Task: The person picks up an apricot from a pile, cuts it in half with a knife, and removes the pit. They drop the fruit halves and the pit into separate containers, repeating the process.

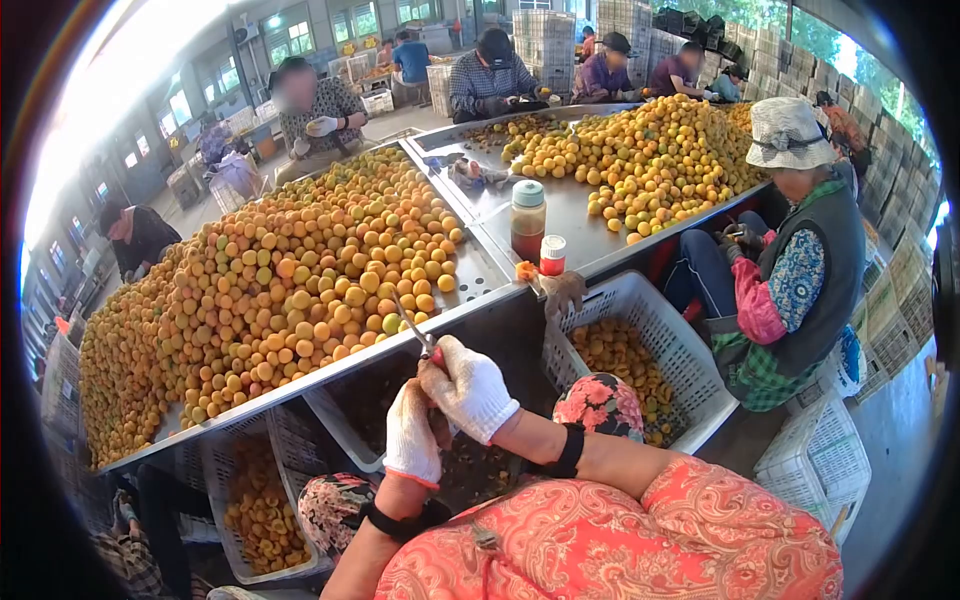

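My right hand (468,390), in a white knit glove with dirty fingertips, is closed around a knife (408,318) with a narrow pointed blade and some red at its handle. The blade points up and away from me, toward the table edge. Against it, my gloved left hand (411,437) has its fingers bent together; whatever they grip is hidden. Both hands are above my lap, in front of the metal table (487,205). Beyond the knife tip lies a large heap of orange-yellow apricots (310,270).
A crate (708,395) of halved apricots stands right of my knees, another crate (222,500) at lower left. A lidded bottle (528,218), a small jar (552,256) and a dirty glove (567,290) are by the table edge. A co-worker (815,250) sits at right; several others surround the table.
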Tool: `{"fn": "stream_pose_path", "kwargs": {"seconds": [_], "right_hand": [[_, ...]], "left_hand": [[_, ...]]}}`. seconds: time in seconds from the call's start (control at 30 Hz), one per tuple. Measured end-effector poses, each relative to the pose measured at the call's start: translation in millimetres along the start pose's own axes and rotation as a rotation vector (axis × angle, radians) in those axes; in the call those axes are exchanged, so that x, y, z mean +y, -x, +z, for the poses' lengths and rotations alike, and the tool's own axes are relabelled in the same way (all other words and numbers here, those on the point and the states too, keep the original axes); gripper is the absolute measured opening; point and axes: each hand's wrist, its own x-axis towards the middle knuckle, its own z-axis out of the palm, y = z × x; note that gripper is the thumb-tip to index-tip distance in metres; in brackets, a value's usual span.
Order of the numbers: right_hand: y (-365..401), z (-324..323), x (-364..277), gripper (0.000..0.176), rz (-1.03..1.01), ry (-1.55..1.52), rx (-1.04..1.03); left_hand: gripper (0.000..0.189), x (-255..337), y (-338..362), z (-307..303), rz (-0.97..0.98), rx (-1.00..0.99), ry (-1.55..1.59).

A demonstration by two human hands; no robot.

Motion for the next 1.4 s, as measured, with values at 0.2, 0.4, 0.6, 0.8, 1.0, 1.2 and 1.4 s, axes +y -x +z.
{"fn": "stream_pose_path", "kwargs": {"seconds": [0.2,0.4,0.6,0.8,1.0,1.2,1.4], "right_hand": [[-2,5,8,0.017,0.034,-0.003,-0.002],[-4,12,7,0.017,0.012,0.076,0.076],[0,6,12,0.016,-0.176,0.168,0.039],[4,10,5,0.016,-0.231,0.176,0.027],[12,4,-10,0.018,-0.291,0.158,0.000],[14,8,-3,0.020,-0.405,0.131,-0.030],[14,6,12,0.019,-0.417,0.247,-0.162]], "left_hand": [[0.038,3,-1,19,0.036,0.090,-0.143],[0.030,-16,-25,14,0.209,0.058,0.169],[0.024,1,-10,6,0.181,0.144,-0.268],[0.035,14,-4,-6,-0.270,0.106,0.006],[0.050,26,27,37,-0.306,0.293,0.032],[0.049,19,27,32,-0.387,0.373,0.038],[0.039,-4,7,-22,-0.530,-0.075,0.323]]}}
